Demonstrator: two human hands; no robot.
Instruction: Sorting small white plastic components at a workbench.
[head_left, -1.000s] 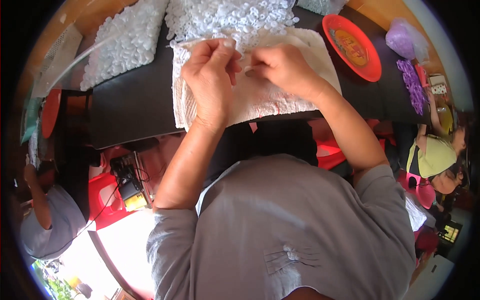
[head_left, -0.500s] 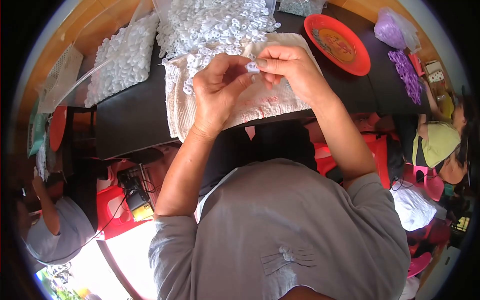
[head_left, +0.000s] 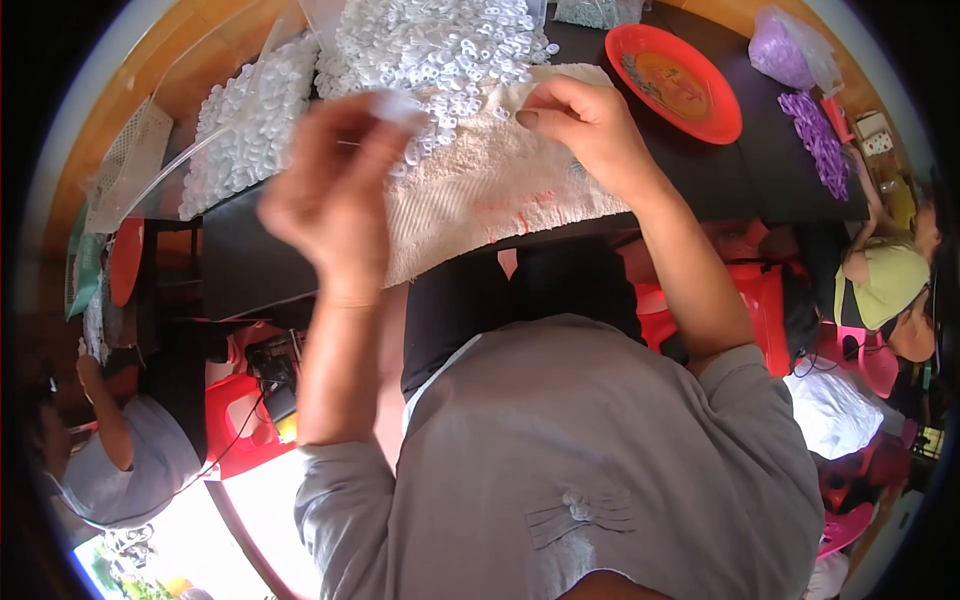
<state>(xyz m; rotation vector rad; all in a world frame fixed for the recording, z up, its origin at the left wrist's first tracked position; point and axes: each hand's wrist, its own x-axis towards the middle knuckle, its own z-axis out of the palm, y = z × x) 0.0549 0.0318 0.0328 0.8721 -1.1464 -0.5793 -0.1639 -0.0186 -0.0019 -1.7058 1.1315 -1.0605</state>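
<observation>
While L hand (head_left: 335, 185) blurs, grip unclear, R hand (head_left: 582, 125) has thumb & finger parted. Nearest white pc (head_left: 502, 113) lies just L of R hand, twd towel's (head_left: 440, 222) far edge

Head view, wide fisheye, left of a side-by-side pair; upright, unmirrored, facing down.
Viewpoint: worn on the head, above the wearer's own torso. Near field: grey shirt (head_left: 600, 430), foreshortened, large across the lower middle. Beyond it: left hand (head_left: 340, 190) and right hand (head_left: 580, 125), upper middle, over the black table (head_left: 260, 255), whose front edge crosses the upper half. Outer field: seated person (head_left: 130, 460) at the left and person in yellow-green (head_left: 890, 280) at the right, both tipped sideways. Rim: curved, dark at the corners; straight edges bowed.
</observation>
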